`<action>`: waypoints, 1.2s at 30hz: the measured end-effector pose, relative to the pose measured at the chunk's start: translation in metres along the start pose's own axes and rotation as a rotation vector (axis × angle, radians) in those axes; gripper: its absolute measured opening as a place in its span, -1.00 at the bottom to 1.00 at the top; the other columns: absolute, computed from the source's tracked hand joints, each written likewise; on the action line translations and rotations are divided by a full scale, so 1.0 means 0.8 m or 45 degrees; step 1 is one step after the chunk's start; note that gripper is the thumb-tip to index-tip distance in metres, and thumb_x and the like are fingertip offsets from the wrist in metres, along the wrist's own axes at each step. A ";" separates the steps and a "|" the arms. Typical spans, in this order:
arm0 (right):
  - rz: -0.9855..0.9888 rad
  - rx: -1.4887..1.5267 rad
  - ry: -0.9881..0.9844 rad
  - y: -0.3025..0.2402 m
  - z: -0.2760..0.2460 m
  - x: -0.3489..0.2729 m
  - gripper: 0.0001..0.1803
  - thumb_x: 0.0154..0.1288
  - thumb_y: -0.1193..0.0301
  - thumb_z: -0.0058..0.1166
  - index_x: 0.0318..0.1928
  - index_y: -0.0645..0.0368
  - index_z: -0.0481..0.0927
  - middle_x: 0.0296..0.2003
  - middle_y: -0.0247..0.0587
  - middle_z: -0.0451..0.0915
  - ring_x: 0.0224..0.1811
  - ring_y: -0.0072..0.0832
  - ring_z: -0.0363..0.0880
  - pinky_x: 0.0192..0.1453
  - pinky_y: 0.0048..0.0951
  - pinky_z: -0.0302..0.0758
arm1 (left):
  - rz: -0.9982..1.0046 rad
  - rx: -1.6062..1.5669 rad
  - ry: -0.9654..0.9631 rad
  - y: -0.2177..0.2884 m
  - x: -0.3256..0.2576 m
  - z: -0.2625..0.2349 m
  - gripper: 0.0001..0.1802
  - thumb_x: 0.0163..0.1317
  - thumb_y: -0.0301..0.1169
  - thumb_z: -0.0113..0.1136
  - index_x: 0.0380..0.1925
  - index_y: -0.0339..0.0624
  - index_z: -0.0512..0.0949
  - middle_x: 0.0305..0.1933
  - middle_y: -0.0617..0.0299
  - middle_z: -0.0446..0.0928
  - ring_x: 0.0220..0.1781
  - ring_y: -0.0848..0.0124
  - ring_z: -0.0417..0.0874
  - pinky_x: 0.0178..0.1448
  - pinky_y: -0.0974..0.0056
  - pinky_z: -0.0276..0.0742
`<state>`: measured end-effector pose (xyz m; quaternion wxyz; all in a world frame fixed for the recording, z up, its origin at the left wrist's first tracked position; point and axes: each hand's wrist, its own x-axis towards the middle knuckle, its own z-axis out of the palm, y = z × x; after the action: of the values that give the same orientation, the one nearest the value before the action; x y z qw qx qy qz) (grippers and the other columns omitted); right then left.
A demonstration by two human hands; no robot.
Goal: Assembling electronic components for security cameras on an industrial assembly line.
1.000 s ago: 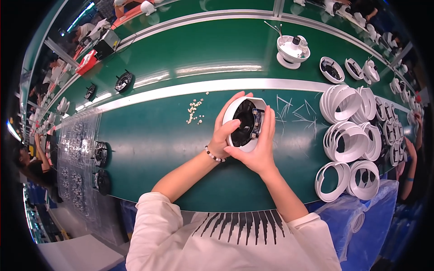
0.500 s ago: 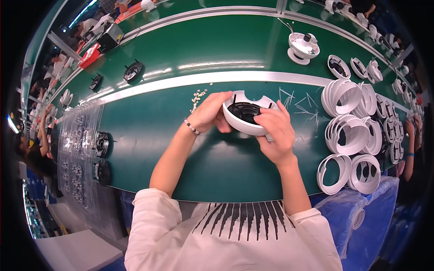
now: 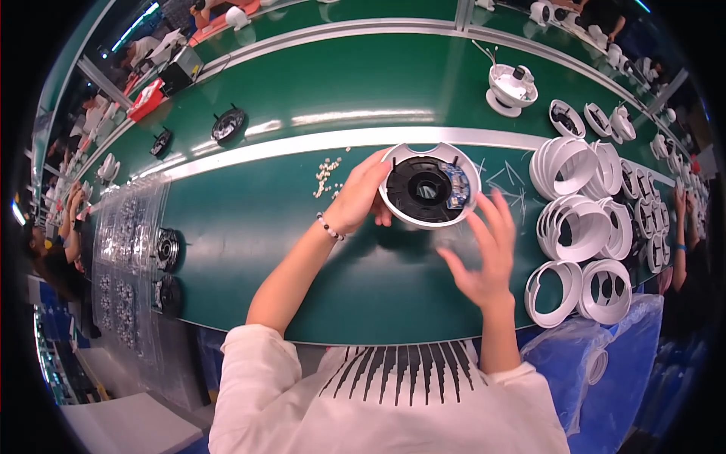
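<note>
My left hand (image 3: 360,198) grips the left side of a round white plastic housing (image 3: 428,224), held above the green bench and tipped toward me. Set inside the housing is a black round insert (image 3: 404,181) with a lens-like circle at its centre. A blue circuit board (image 3: 457,184) sits along the insert's right side. Just right of and below the housing's rim, my right hand (image 3: 486,257) has its fingers spread, somewhat blurred, with nothing in them. Whether a fingertip still touches the rim I cannot tell.
Small cream connectors (image 3: 327,174) lie left of the housing, thin white strips (image 3: 510,178) right of it. Stacked white rings (image 3: 571,227) and black inserts (image 3: 650,212) fill the right side. Plastic trays of parts (image 3: 125,265) stand left. Beyond a metal rail, a conveyor (image 3: 340,83) carries assemblies.
The housing has tilted so its inside faces me, bringing the circuit board into sight. My right hand has let go and moved down and right, fingers opening; my left keeps its grip.
</note>
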<state>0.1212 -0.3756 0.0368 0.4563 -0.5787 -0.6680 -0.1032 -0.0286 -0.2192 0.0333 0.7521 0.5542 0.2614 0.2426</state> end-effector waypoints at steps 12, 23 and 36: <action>0.673 -0.809 -0.198 0.027 -0.144 -0.174 -0.65 -0.08 0.30 0.20 -0.28 0.25 0.56 -0.27 0.05 0.52 -0.20 -0.12 0.46 -0.10 -0.24 0.37 | 0.058 0.167 0.395 -0.052 0.230 -0.062 -0.41 0.22 -0.26 -0.24 0.18 0.00 -0.22 -0.48 -0.08 0.47 -0.69 0.27 0.56 -0.77 0.27 0.47; 0.628 -0.607 -0.368 0.028 -0.120 -0.155 -0.78 0.13 0.41 0.04 -0.51 0.37 0.55 -0.56 0.04 0.53 -0.53 -0.12 0.46 -0.38 -0.30 0.40 | 0.350 1.510 0.603 0.022 0.098 -0.125 -0.28 0.11 0.08 -0.11 0.11 -0.25 0.18 -0.41 -0.17 0.51 -0.30 -0.01 0.54 -0.17 0.09 0.46; 0.736 -0.724 -0.039 0.017 -0.094 -0.111 -0.67 0.13 0.24 0.07 -0.55 0.29 0.59 -0.69 -0.04 0.51 -0.70 -0.21 0.41 -0.57 -0.33 0.37 | -0.630 1.909 1.872 -0.073 -0.461 -0.327 -0.69 -0.04 -0.26 0.14 -0.30 -0.19 0.53 0.07 -0.07 0.33 0.14 -0.05 0.28 0.21 0.04 0.21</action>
<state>0.1621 -0.4818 0.0095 0.2782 -0.8472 -0.4294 -0.1427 -0.4725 -0.2911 -0.0424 -0.0923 0.5238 0.8359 0.1353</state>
